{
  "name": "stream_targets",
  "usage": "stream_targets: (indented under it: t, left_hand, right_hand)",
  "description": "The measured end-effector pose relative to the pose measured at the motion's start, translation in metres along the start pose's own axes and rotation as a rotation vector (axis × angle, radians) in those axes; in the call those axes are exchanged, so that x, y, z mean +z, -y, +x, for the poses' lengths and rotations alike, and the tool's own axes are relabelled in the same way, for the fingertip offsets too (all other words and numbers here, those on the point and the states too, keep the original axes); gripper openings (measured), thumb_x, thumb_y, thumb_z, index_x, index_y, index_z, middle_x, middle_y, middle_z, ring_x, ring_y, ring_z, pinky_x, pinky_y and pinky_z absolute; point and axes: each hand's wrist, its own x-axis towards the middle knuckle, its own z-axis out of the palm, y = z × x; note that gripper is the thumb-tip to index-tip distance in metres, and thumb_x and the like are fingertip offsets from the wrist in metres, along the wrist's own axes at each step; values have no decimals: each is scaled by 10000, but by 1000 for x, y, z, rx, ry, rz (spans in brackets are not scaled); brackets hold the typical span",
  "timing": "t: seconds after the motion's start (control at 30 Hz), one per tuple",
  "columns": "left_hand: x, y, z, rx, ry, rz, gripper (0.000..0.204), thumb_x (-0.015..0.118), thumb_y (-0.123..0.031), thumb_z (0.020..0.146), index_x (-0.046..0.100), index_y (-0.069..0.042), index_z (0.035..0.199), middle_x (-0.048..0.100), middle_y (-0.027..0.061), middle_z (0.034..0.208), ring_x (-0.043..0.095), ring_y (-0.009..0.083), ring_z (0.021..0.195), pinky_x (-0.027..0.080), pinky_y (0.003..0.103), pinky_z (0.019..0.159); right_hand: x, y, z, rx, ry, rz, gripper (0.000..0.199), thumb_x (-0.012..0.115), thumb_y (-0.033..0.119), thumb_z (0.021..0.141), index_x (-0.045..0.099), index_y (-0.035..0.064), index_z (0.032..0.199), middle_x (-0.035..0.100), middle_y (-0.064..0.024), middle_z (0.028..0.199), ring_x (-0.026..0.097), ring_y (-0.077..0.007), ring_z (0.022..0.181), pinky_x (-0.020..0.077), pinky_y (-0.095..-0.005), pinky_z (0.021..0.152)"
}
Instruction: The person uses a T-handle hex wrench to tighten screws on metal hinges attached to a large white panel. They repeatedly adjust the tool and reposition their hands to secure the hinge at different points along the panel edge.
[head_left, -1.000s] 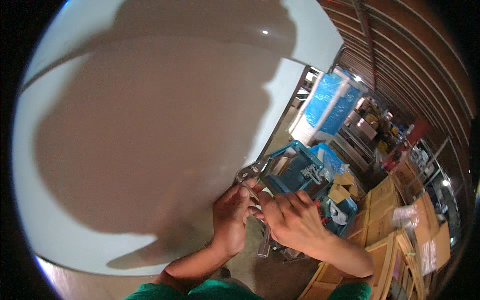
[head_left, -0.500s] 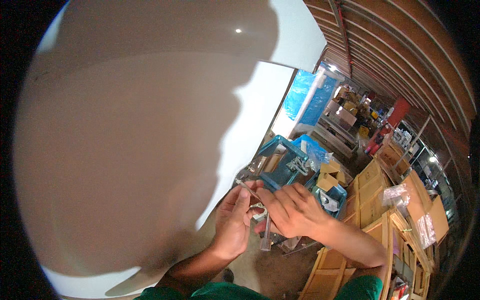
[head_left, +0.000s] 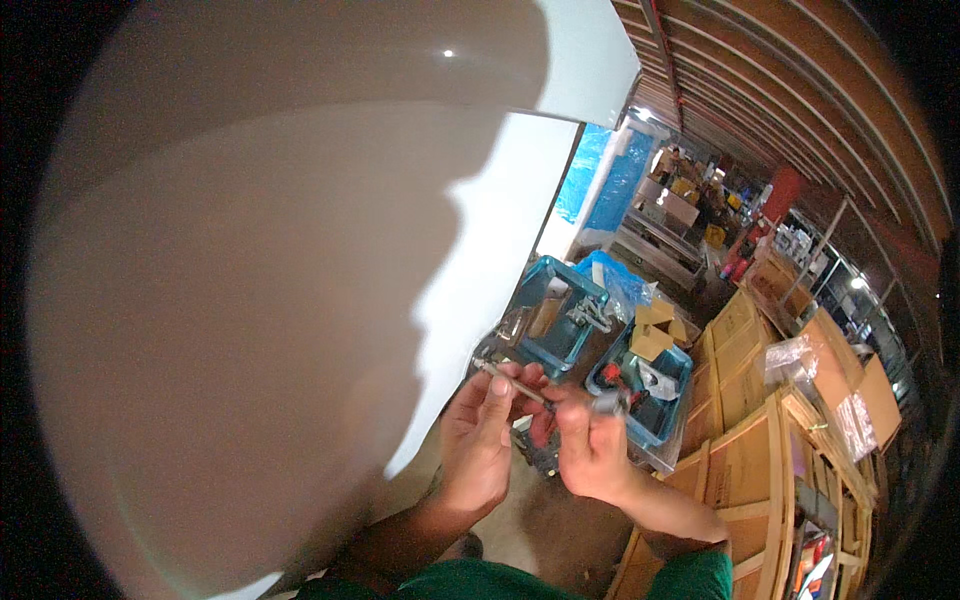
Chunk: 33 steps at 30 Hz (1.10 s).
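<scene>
- Now, at the lower middle of the frame, the left hand (head_left: 478, 445) and the right hand (head_left: 590, 455) meet over a thin metal rod (head_left: 512, 382), which lies slanted between them, its free end poking out to the upper left.
- Since a second ago the hands have stayed pressed together but sit a little lower and nearer the middle, and the view has swung: the big white panel (head_left: 300, 300) fills far more of the left side than before.
- The left hand's fingers are curled close around the rod, thumb on top; the right hand pinches its other end between thumb and fingertips, with a small dark piece (head_left: 612, 402) just beside the knuckles.
- I judge the work to be in the same fiddly stage, since the grip has scarcely altered.
- Just beyond the hands, right of centre, two teal trays (head_left: 650, 425) lie on the floor, holding small parts and bits of card.
- Farther off, at the right edge, wooden crates (head_left: 760, 450) stand stacked, some with clear plastic bags on them; a blue sheet (head_left: 600, 180) hangs at the upper middle.
- Hard to make out: what the dark piece is, whether it is joined to the rod, and the rod's right end, hidden in the fingers. A broad shadow covers most of the panel.
</scene>
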Motion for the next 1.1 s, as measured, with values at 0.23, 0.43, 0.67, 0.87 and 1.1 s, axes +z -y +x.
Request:
stream_targets:
  t: [0.23, 0.43, 0.67, 0.87, 1.1]
  left_hand:
    - [-1, -3, 4, -29, 57, -28, 277, 563, -253, 1026, 582, -15, 1166, 677, 153, 1133, 612, 168, 830, 539, 307, 599]
    - [2, 1, 2, -68, 118, 149, 272, 587, -262, 1010, 621, -25, 1138, 687, 126, 1128, 656, 199, 986, 523, 385, 851]
    - [9, 1, 19, -37, 201, 141, 351, 530, -283, 1042, 609, -4, 1240, 654, 117, 1234, 643, 151, 1003, 521, 332, 868]
    - [13, 3, 24, -34, 167, 150, 332, 492, -256, 1055, 602, -2, 1238, 667, 116, 1200, 644, 162, 953, 527, 316, 781]
    - [16, 4, 24, 6, 159, 77, 303, 512, -252, 1047, 613, -23, 1218, 673, 102, 1196, 643, 149, 966, 519, 326, 830]
  right_hand:
    - [9, 11, -2, 404, -132, 204, 621, 325, 500, 1066, 615, -13, 870, 550, -56, 556, 495, -125, 428, 406, -277, 405]
    - [-9, -6, -8, 111, -202, -103, 468, 411, 353, 1076, 627, -25, 906, 609, -73, 683, 515, -118, 501, 418, -263, 476]
    - [-45, -17, 10, -573, 49, -961, 383, 696, 197, 831, 617, 47, 1174, 650, -90, 907, 655, -276, 835, 483, -419, 878]
    - [-48, -12, 16, -639, 78, -1155, 441, 679, 198, 818, 620, 43, 1227, 615, -79, 1028, 616, -238, 997, 386, -474, 1014]
    - [-53, -14, 25, -812, 29, -1334, 380, 618, 231, 861, 656, 64, 1200, 628, -62, 1059, 609, -215, 1075, 359, -483, 1055]
